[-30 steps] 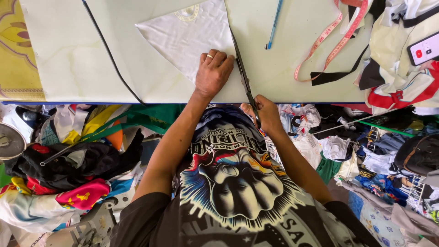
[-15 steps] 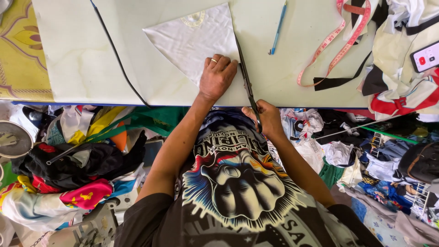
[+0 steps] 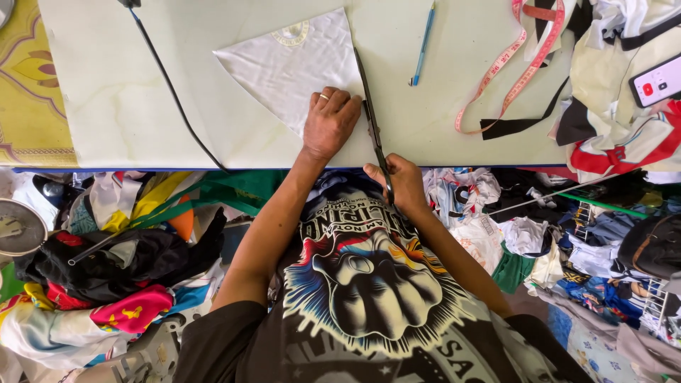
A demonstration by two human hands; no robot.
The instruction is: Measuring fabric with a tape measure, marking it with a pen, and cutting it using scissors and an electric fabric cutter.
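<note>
Scissors (image 3: 372, 128) are grasped in the right hand (image 3: 397, 186) at the near edge of the tabletop (image 3: 128, 106), blades lying along the right edge of the white triangular cloth (image 3: 287, 67). Left hand (image 3: 328, 124) lies flat, fingers released, pressing this cloth down beside the blades.

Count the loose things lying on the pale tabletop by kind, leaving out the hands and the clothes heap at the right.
White triangular cloth piece: 1
Long dark scissors: 1
Blue pen: 1
Pink measuring tape: 1
Black cable: 1
Black fabric strip: 1
Total: 6
</note>
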